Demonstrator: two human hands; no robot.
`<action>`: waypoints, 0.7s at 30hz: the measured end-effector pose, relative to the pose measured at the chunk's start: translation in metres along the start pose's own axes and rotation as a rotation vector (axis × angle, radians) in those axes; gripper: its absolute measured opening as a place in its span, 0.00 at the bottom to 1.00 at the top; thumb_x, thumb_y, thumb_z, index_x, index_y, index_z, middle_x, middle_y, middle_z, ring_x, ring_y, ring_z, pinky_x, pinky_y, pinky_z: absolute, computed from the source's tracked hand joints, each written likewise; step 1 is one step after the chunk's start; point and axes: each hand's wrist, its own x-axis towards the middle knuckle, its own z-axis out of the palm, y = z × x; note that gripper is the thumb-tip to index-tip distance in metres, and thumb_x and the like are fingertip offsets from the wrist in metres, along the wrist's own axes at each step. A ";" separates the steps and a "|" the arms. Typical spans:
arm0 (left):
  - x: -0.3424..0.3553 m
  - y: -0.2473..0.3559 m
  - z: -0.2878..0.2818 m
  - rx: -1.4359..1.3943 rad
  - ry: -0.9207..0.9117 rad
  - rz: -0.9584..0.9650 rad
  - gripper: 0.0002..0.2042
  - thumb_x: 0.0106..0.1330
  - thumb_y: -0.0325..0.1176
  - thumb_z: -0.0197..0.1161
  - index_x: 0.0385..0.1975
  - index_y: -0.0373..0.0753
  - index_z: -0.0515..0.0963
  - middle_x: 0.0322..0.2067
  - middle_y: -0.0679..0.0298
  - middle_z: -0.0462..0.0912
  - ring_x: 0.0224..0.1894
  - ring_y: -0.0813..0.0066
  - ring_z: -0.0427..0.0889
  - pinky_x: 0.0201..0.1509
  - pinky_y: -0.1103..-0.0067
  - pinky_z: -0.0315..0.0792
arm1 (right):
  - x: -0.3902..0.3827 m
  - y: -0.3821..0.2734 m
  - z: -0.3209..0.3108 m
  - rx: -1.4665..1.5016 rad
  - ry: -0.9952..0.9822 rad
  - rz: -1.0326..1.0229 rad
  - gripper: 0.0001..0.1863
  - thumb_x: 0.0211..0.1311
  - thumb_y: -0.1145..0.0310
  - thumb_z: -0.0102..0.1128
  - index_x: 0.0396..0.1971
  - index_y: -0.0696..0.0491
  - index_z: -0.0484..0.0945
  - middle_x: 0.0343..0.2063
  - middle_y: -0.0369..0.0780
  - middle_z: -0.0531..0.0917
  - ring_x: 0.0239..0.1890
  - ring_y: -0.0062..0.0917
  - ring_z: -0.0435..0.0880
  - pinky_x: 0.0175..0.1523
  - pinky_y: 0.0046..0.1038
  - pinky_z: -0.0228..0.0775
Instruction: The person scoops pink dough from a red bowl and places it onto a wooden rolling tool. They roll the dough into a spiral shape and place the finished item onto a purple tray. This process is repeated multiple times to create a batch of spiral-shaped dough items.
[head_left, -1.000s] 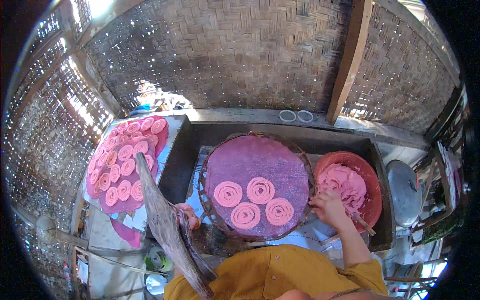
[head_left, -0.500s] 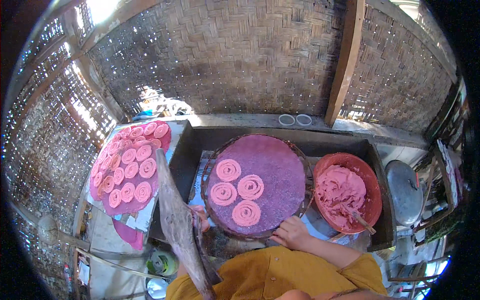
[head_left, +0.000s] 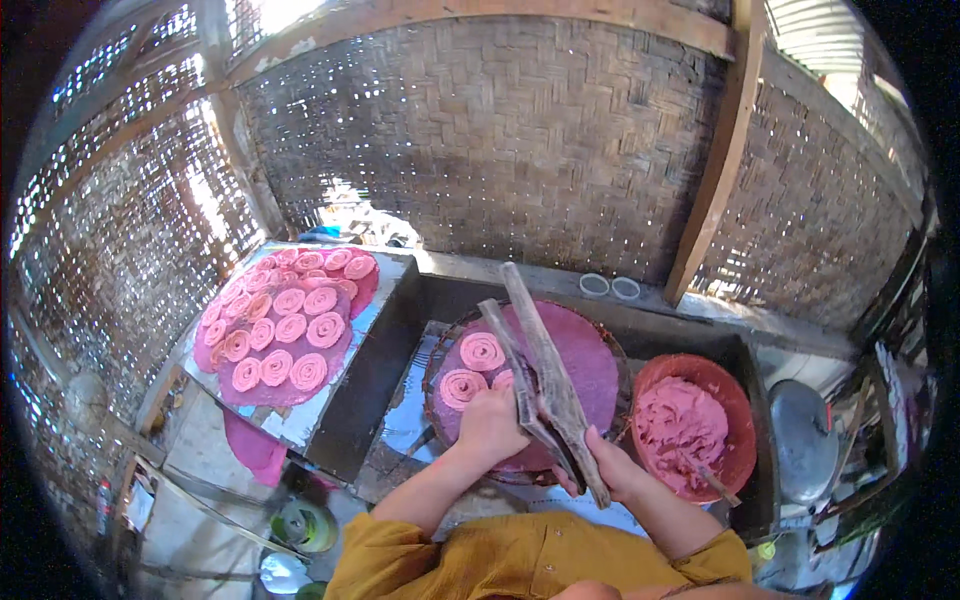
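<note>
A weathered grey wooden tool with two long arms (head_left: 550,375) slants over the round tray. My left hand (head_left: 492,428) is closed against the tool's left side, gripping it. Round its lower end wraps my right hand (head_left: 608,466), thumb on top. Beneath lies a round, dark-rimmed tray covered with a purple sheet (head_left: 590,345). Pink coiled spirals (head_left: 482,351) rest on the sheet's left part; the tool and my left hand hide some of them. To the right stands a red basin (head_left: 740,420) with soft pink dough (head_left: 682,422) and a wooden stick (head_left: 715,484) in it.
On the left, a board carries a purple sheet with several pink spirals (head_left: 290,328). A dark trough edge (head_left: 375,375) surrounds the tray and basin. Two white rings (head_left: 609,287) lie on the back ledge. A grey metal lid (head_left: 803,440) sits at far right.
The wooden tool has swung rightward from beside the tray to above it. My right hand has left the tray's rim and taken hold of the tool. The view has shifted slightly.
</note>
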 end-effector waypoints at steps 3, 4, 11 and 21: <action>0.029 -0.035 0.023 -1.022 -0.184 0.201 0.32 0.44 0.41 0.63 0.51 0.36 0.62 0.40 0.55 0.75 0.43 0.55 0.74 0.52 0.65 0.65 | -0.020 -0.016 -0.001 0.091 0.020 0.020 0.34 0.59 0.40 0.23 0.39 0.56 0.68 0.19 0.41 0.73 0.17 0.26 0.72 0.22 0.24 0.64; 0.046 -0.020 0.005 -1.533 -0.194 0.065 0.31 0.48 0.45 0.59 0.52 0.37 0.62 0.38 0.57 0.76 0.44 0.56 0.74 0.54 0.64 0.63 | -0.027 -0.018 -0.007 0.138 0.014 0.034 0.32 0.60 0.41 0.24 0.38 0.55 0.68 0.18 0.39 0.73 0.17 0.24 0.71 0.23 0.24 0.64; 0.115 -0.014 0.006 -2.335 -0.170 -0.233 0.28 0.60 0.58 0.39 0.45 0.39 0.70 0.19 0.66 0.72 0.25 0.68 0.71 0.40 0.68 0.66 | -0.047 -0.048 -0.043 -0.123 0.244 0.130 0.31 0.61 0.42 0.27 0.39 0.56 0.70 0.19 0.40 0.76 0.17 0.23 0.74 0.20 0.24 0.67; 0.127 -0.056 0.072 -2.447 -0.025 -0.012 0.27 0.60 0.58 0.39 0.49 0.44 0.68 0.16 0.70 0.68 0.21 0.74 0.67 0.36 0.71 0.64 | -0.022 -0.046 -0.074 -0.394 0.308 0.225 0.32 0.58 0.40 0.34 0.30 0.57 0.74 0.18 0.38 0.76 0.16 0.21 0.75 0.19 0.23 0.68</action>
